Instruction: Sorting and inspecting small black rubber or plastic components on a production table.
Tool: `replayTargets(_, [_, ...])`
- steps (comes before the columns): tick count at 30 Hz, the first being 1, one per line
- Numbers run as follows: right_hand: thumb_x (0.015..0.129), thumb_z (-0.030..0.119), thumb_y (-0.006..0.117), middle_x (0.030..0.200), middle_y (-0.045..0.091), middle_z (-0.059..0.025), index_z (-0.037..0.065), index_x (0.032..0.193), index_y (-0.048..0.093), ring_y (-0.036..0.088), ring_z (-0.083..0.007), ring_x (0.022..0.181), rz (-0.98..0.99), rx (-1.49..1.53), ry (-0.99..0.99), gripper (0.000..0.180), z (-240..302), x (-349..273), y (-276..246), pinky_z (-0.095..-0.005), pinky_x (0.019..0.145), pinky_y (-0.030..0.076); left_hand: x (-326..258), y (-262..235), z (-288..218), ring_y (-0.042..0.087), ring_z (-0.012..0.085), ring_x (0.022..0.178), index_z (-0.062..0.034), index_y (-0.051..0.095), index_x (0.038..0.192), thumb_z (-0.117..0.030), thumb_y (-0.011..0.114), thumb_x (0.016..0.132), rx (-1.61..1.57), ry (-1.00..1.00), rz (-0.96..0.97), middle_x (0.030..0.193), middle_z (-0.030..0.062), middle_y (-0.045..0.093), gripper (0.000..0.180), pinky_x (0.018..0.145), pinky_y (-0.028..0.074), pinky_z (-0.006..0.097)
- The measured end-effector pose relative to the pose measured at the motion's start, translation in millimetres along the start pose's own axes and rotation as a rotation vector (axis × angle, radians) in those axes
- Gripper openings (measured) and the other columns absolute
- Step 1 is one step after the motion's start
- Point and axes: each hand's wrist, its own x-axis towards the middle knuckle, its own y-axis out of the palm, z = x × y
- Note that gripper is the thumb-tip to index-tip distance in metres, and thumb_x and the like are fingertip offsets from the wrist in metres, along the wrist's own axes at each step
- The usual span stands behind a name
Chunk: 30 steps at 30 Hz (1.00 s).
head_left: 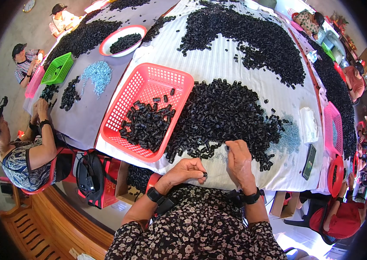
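Note:
My left hand (186, 170) is closed, pinching a small black tube-shaped plastic piece (205, 174) between thumb and fingertips, just off the table's near edge. To its right, my right hand (239, 159) is bent with its fingers drawn together at the near side of a large heap of black plastic pieces (222, 112). Whatever lies between those fingertips is too small to make out. Beside the heap, on the right, spreads a pile of tiny pale-blue pieces (288, 135). A red perforated basket (179, 76) on the left holds more black pieces.
A phone (309, 162) and a white packet (308, 125) lie at the right, near a pink basket (333, 125). Farther left are a red-rimmed basin (136, 30) and a green basket (64, 67). Other people sit around the tables, one person (23, 147) close on the left.

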Motion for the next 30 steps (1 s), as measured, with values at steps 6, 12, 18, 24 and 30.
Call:
replayTargets(6, [0.072, -0.008, 0.055, 0.084, 0.052, -0.0137, 0.0, 0.096, 0.059, 0.054, -0.0317, 0.08, 0.031, -0.019, 0.033, 0.026, -3, -6, 0, -0.0398, 0.068, 0.045, 0, 0, 0, 0.062, 0.0147, 0.076, 0.0016, 0.059, 0.093, -0.008, 0.063, 0.087, -0.007, -0.02, -0.013, 0.086, 0.01, 0.065, 0.012, 0.073, 0.051, 0.029])
replayTargets(12, [0.074, -0.001, 0.057, 0.076, 0.045, -0.0104, 0.003, 0.093, 0.059, 0.05, -0.0282, 0.072, 0.1, -0.136, -0.089, 0.019, 2, 5, 21, -0.0387, 0.063, 0.043, 0, 1, -1, 0.062, 0.0144, 0.076, 0.0015, 0.059, 0.093, -0.006, 0.061, 0.088, 0.003, -0.006, -0.012, 0.086, 0.01, 0.065, 0.009, 0.072, 0.051, 0.029])
replayTargets(18, [0.074, 0.002, 0.058, 0.075, 0.044, -0.009, 0.005, 0.078, 0.053, 0.051, -0.0258, 0.073, 0.153, -0.246, -0.125, 0.008, -2, 5, 25, -0.0362, 0.063, 0.043, 0, 1, 0, 0.062, 0.0143, 0.075, 0.0016, 0.059, 0.093, -0.007, 0.061, 0.088, -0.007, -0.001, -0.01, 0.085, 0.0097, 0.065, 0.01, 0.072, 0.051, 0.029])
replayTargets(24, [0.072, 0.005, 0.057, 0.077, 0.045, -0.008, 0.006, 0.078, 0.051, 0.052, -0.025, 0.074, 0.211, -0.36, -0.169, 0.009, 2, 6, 25, -0.0359, 0.064, 0.045, 1, 3, 0, 0.063, 0.0143, 0.074, 0.0019, 0.059, 0.094, -0.01, 0.061, 0.089, 0.003, 0.014, -0.016, 0.084, 0.0088, 0.065, 0.013, 0.071, 0.051, 0.028])
replayTargets(30, [0.075, 0.005, 0.057, 0.08, 0.047, -0.0092, 0.004, 0.082, 0.052, 0.054, -0.0264, 0.075, 0.227, -0.332, -0.151, 0.009, 2, 8, 24, -0.0375, 0.063, 0.046, 0, 7, -5, 0.063, 0.0136, 0.073, -0.0003, 0.057, 0.093, -0.009, 0.059, 0.09, 0.041, 0.036, -0.071, 0.083, 0.0071, 0.064, 0.01, 0.071, 0.051, 0.028])
